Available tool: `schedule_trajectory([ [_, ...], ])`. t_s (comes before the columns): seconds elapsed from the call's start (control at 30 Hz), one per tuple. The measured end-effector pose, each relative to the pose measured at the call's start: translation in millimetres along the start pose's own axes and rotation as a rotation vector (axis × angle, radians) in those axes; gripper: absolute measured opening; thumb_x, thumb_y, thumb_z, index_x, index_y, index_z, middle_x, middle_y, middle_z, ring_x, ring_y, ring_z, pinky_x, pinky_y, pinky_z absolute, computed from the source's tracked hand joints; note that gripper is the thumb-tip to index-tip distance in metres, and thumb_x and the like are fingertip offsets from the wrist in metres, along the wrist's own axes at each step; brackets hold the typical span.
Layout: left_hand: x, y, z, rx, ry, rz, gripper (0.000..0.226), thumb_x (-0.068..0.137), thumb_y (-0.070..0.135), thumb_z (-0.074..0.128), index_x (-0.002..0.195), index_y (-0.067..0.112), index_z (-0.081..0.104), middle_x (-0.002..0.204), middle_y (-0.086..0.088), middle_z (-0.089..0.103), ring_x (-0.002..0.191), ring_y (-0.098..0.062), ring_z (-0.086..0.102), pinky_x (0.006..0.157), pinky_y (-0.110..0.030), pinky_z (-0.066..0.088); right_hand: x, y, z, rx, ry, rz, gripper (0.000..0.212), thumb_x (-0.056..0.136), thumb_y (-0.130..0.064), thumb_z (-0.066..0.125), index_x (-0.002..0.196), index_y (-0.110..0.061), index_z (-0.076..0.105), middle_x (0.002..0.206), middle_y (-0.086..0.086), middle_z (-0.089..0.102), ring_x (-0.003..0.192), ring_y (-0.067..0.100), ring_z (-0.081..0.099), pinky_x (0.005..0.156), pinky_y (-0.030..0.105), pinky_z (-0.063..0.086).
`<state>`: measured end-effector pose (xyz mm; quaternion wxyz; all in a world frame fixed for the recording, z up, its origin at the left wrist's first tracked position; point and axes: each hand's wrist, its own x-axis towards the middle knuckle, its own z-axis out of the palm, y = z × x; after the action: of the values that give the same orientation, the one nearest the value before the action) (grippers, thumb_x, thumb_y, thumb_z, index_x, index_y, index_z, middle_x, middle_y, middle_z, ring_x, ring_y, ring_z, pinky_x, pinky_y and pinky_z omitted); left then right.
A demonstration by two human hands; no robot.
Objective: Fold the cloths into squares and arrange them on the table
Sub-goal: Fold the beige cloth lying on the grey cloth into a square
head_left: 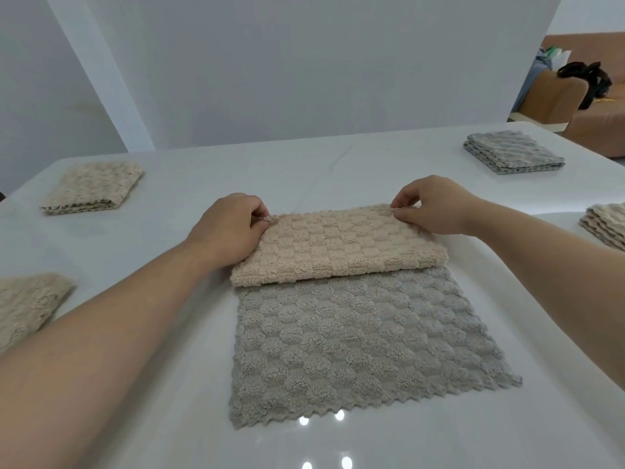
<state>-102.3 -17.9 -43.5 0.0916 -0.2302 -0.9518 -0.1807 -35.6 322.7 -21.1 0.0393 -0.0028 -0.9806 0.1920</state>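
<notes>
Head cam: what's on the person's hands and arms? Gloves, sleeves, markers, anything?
Nothing worn. Left hand and right hand are bare: no gloves, rings, watch or wristbands visible. Both arms are bare up to the frame edge, with no sleeve in view. No markers, straps or cables on them.

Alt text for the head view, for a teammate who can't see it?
The left hand and right hand pinch the far corners of a half-folded cloth, beige flap over grey, on a white table. Four folded cloths lie around it.
</notes>
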Motion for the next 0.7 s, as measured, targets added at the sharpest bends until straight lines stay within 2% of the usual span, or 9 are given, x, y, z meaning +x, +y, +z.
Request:
schedule_trajectory([
  [0.13, -1.5, 0.1, 0.3, -0.008, 0.041, 0.037, 0.007, 0.095, 0.023, 0.066, 0.100, 0.019, 0.069, 0.096, 0.005, 0.061, 0.091, -0.014, 0.056, 0.079, -0.027, 0.040, 1.6, 0.0, -2.2, -0.019, 0.018, -0.019, 0.012, 0.090, -0.029, 0.070, 0.098, -0.024, 0.077, 0.100, -0.005, 0.072, 0.094, 0.012, 0.063, 0.080, 0.025, 0.042],
  [0.3, -4.2, -1.0, -6.2, -0.037, 0.107, 0.060, 0.005, 0.093, 0.024, 0.070, 0.096, 0.021, 0.070, 0.095, 0.007, 0.063, 0.089, -0.013, 0.057, 0.080, -0.026, 0.042, -3.4, -1.4, -8.0, 0.080, 0.113, -0.016, 0.008, 0.088, -0.025, 0.071, 0.093, -0.024, 0.077, 0.093, -0.009, 0.070, 0.083, -0.002, 0.059, 0.068, 0.013, 0.039],
  [0.37, -6.4, 1.0, -11.4, -0.075, 0.134, 0.055, 0.004, 0.091, 0.021, 0.072, 0.095, 0.023, 0.071, 0.093, 0.007, 0.063, 0.088, -0.012, 0.057, 0.080, -0.026, 0.041, -5.1, -0.8, -9.7, 0.185, 0.127, 0.025, 0.004, 0.086, -0.026, 0.074, 0.089, -0.024, 0.077, 0.086, -0.007, 0.072, 0.075, 0.001, 0.063, 0.065, 0.017, 0.043],
  [0.47, -9.0, 6.0, -20.4, -0.149, 0.153, 0.013, 0.006, 0.091, 0.019, 0.072, 0.095, 0.023, 0.072, 0.093, 0.008, 0.064, 0.089, -0.010, 0.057, 0.076, -0.018, 0.039, -8.0, -1.0, -12.6, 0.296, 0.131, 0.088, 0.002, 0.085, -0.026, 0.078, 0.087, -0.026, 0.077, 0.080, 0.000, 0.073, 0.055, 0.000, 0.057, 0.055, 0.024, 0.042],
  [0.53, -9.9, 8.5, -26.3, -0.179, 0.161, -0.006, 0.006, 0.091, 0.019, 0.072, 0.094, 0.024, 0.073, 0.090, 0.013, 0.064, 0.086, -0.006, 0.058, 0.072, -0.008, 0.036, -10.7, -1.5, -16.0, 0.333, 0.134, 0.090, 0.003, 0.084, -0.024, 0.079, 0.086, -0.024, 0.078, 0.091, -0.004, 0.075, 0.066, 0.014, 0.064, 0.062, 0.030, 0.052],
  [0.57, -10.4, 9.6, -29.5, -0.185, 0.162, -0.010, 0.005, 0.091, 0.020, 0.072, 0.093, 0.025, 0.073, 0.089, 0.016, 0.063, 0.084, -0.002, 0.057, 0.071, -0.006, 0.035, -12.6, -1.8, -18.4, 0.352, 0.129, 0.085, 0.003, 0.083, -0.023, 0.080, 0.086, -0.022, 0.078, 0.100, -0.010, 0.075, 0.076, 0.021, 0.067, 0.071, 0.037, 0.058],
  [0.63, -11.8, 11.8, -35.8, -0.189, 0.168, -0.009, 0.005, 0.091, 0.021, 0.072, 0.093, 0.025, 0.073, 0.088, 0.021, 0.062, 0.083, 0.003, 0.056, 0.069, -0.004, 0.034, -17.3, -3.0, -23.4, 0.384, 0.116, 0.073, 0.003, 0.082, -0.021, 0.080, 0.084, -0.023, 0.079, 0.109, -0.015, 0.073, 0.089, 0.027, 0.069, 0.085, 0.046, 0.058],
  [0.7, -14.3, 14.4, -41.8, -0.201, 0.174, -0.009, 0.004, 0.092, 0.022, 0.071, 0.094, 0.025, 0.073, 0.088, 0.021, 0.064, 0.084, 0.005, 0.057, 0.069, -0.005, 0.035, -20.4, -3.6, -29.3, 0.396, 0.116, 0.060, 0.005, 0.084, -0.021, 0.079, 0.083, -0.026, 0.077, 0.103, -0.007, 0.075, 0.083, 0.031, 0.068, 0.079, 0.047, 0.058],
])
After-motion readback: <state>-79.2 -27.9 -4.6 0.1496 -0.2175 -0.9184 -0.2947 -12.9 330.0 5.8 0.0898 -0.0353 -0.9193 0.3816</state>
